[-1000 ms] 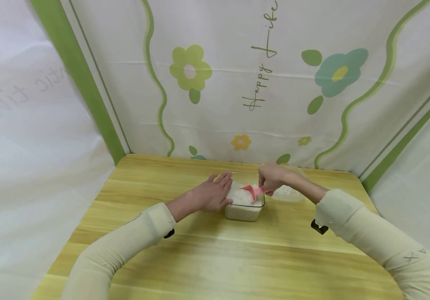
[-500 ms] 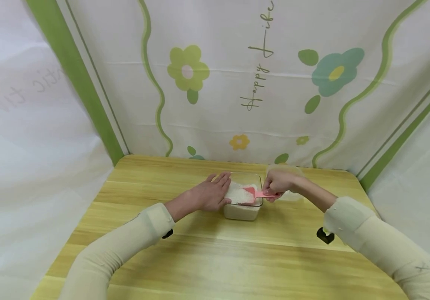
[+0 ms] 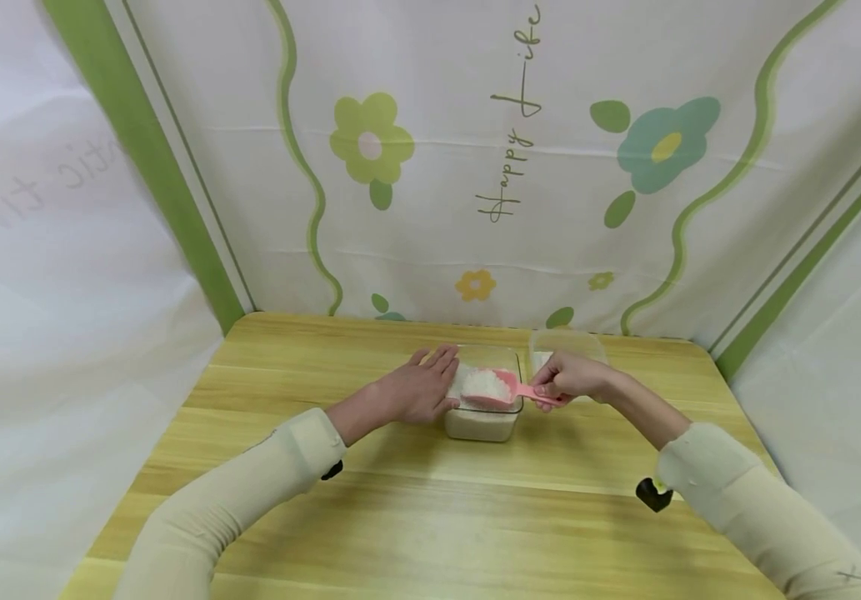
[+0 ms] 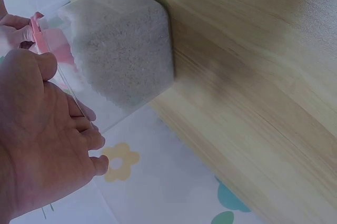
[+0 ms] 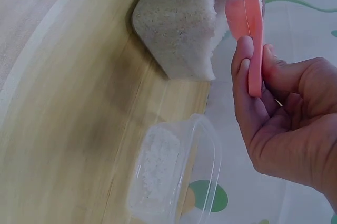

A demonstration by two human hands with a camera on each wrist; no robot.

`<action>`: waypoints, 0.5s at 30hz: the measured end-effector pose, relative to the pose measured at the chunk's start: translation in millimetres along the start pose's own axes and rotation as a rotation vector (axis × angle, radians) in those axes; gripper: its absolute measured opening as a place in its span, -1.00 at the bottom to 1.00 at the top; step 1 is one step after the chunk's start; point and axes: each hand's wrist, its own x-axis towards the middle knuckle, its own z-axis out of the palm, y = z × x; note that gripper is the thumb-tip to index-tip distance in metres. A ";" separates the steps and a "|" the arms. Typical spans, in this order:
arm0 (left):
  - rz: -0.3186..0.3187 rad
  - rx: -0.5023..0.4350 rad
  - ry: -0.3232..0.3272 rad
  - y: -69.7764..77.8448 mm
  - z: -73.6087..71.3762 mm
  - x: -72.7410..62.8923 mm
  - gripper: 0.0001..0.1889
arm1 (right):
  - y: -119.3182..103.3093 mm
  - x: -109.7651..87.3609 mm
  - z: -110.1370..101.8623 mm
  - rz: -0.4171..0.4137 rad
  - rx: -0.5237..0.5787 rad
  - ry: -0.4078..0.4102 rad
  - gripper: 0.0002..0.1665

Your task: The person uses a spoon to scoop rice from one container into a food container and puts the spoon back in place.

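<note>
A clear container (image 3: 481, 427) of white rice stands on the wooden table. My left hand (image 3: 424, 388) rests with straight fingers on the container's left rim; the left wrist view shows its fingertips (image 4: 95, 138) along that edge. Between thumb and fingers, my right hand (image 3: 563, 379) pinches the handle of a pink scoop (image 5: 255, 39). The scoop's bowl is heaped with rice (image 3: 485, 384) and lies level at the container's opening, its handle crossing the right rim.
Right of the rice container is a smaller clear plastic tub (image 5: 208, 150) with some rice in its bottom, partly behind my right hand in the head view. A white curtain with printed flowers (image 3: 475, 285) hangs behind the table (image 3: 415, 517).
The scoop has turned from tipped down in the rice to level, and its bowl now carries a heap. My right hand has shifted slightly right and down; the left has stayed at the rim.
</note>
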 end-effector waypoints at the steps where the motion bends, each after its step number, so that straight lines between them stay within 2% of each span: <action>1: 0.000 -0.001 0.000 -0.2 0.4 0.1 -0.22 | 0.9 -0.5 -0.3 -0.002 0.012 0.003 -0.71; 15: 0.006 -0.014 0.002 -1.1 1.2 -0.6 -0.22 | 8.7 -2.6 -7.0 -0.034 0.058 0.008 -0.73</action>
